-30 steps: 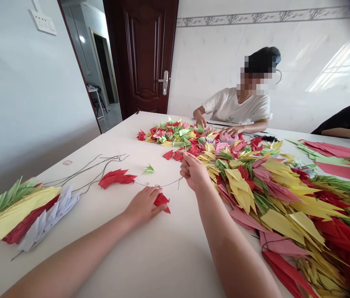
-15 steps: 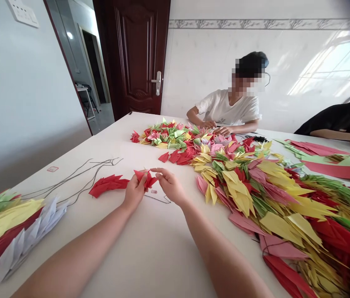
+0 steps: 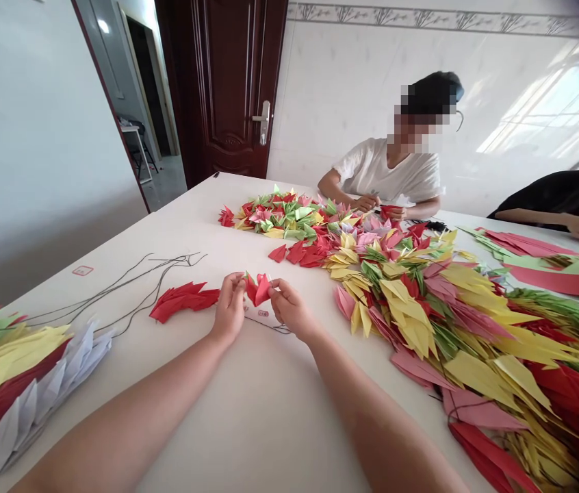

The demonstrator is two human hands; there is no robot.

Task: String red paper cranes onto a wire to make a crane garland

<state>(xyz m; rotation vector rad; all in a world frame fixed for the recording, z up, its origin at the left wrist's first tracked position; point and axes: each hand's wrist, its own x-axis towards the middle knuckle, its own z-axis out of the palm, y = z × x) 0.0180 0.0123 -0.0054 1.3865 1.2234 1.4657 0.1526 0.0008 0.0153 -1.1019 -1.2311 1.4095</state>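
A small red origami crane (image 3: pixel 258 291), folded from paper, is held between my two hands above the white table (image 3: pixel 238 424). My left hand (image 3: pixel 228 307) pinches its left side, where a bit of green shows. On its right side, the fingertips of my right hand (image 3: pixel 290 305) are closed on the paper. Just left of my left hand lies a row of nested red folded papers (image 3: pixel 183 301). Below the crane, a thin dark cord (image 3: pixel 267 326) runs along the tabletop near a small red printed mark.
A large heap of folded papers (image 3: pixel 407 308) in several colours covers the right side. Black cords (image 3: pixel 115 294) and bundled strands (image 3: pixel 22 390) lie at left. Across the table a person in a white shirt (image 3: pixel 389 174) handles red paper; another person's dark sleeve (image 3: pixel 541 195) is at far right.
The red crane now sits between both hands, with my right fingers gripping its right side and its shape more spread. The person opposite has lifted a red folded paper. The view has shifted slightly.
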